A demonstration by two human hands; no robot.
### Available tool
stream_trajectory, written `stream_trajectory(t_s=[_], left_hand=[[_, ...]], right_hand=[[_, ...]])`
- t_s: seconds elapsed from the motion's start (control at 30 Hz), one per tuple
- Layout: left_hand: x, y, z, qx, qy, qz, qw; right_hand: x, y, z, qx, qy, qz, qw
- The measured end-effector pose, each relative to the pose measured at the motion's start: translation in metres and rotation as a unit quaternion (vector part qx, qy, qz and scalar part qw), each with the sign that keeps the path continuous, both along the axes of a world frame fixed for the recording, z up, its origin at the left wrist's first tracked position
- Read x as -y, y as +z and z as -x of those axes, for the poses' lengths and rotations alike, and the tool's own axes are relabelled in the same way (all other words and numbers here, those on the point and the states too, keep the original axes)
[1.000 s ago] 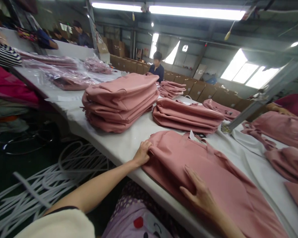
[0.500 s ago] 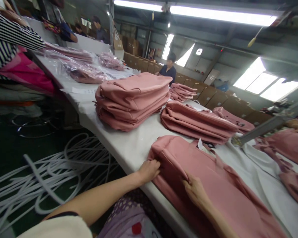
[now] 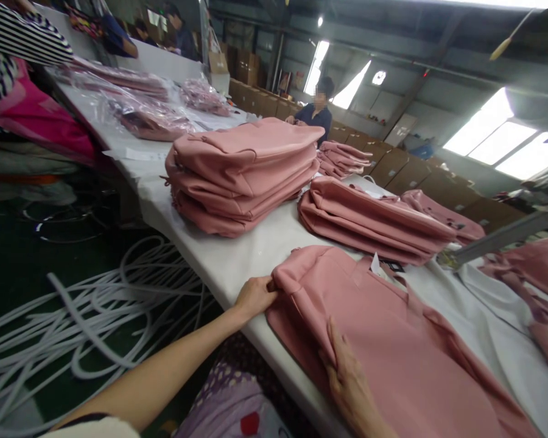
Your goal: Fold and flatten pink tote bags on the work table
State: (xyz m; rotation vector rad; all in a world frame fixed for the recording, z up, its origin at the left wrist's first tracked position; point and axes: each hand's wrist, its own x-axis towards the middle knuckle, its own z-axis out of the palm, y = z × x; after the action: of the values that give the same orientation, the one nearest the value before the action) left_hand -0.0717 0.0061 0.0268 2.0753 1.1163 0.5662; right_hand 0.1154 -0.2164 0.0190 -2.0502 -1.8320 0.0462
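Observation:
A pink leather-look bag [image 3: 393,340] lies on the white-covered table in front of me, a strap along its far side and a white tag [image 3: 375,264] near its top edge. My left hand [image 3: 256,295] is closed on the bag's near left corner, fingertips partly hidden by the material. Along the bag's front edge rests my right hand [image 3: 351,380], fingers stretched out against the surface. Beyond the left hand stands a pile of pink bags [image 3: 242,176], stacked flat. Another pink stack [image 3: 374,219] lies just behind the bag I hold.
White tubing [image 3: 86,328] lies coiled on the floor at the left. Plastic-wrapped pink items [image 3: 150,115] lie farther up the table [image 3: 201,249]. A person in dark clothing [image 3: 317,115] is behind the stacks; a striped sleeve [image 3: 31,36] shows at upper left. A metal bar [image 3: 502,240] slants at right.
My left hand has shifted slightly left and up to the bag's corner. My right hand has gone from pinching the front edge to lying along it, a little lower left.

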Motion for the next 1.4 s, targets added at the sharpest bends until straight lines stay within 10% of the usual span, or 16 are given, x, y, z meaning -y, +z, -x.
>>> stream_trajectory(t_s=[0.57,0.8,0.93,1.1,1.4], left_hand=[[-0.068,-0.021,0.000,0.137,-0.166,0.026,0.976],[-0.053,0.063,-0.003,0.190,-0.128,-0.066,0.971],[-0.004,0.097,-0.045,0.151,-0.331,-0.181,0.914],[0.036,0.049,-0.071,-0.098,-0.414,-0.308,0.851],[0.030,-0.003,-0.065,-0.154,-0.376,-0.433,0.805]], right_hand=[[0.002,-0.024,0.016,0.250,0.073,0.007,0.966],[0.002,-0.021,0.024,0.241,0.054,0.004,0.969],[-0.001,-0.012,0.027,0.196,0.042,0.040,0.979],[0.002,0.009,0.034,0.087,0.030,0.061,0.994],[0.017,0.071,-0.027,0.057,-0.122,0.104,0.985]])
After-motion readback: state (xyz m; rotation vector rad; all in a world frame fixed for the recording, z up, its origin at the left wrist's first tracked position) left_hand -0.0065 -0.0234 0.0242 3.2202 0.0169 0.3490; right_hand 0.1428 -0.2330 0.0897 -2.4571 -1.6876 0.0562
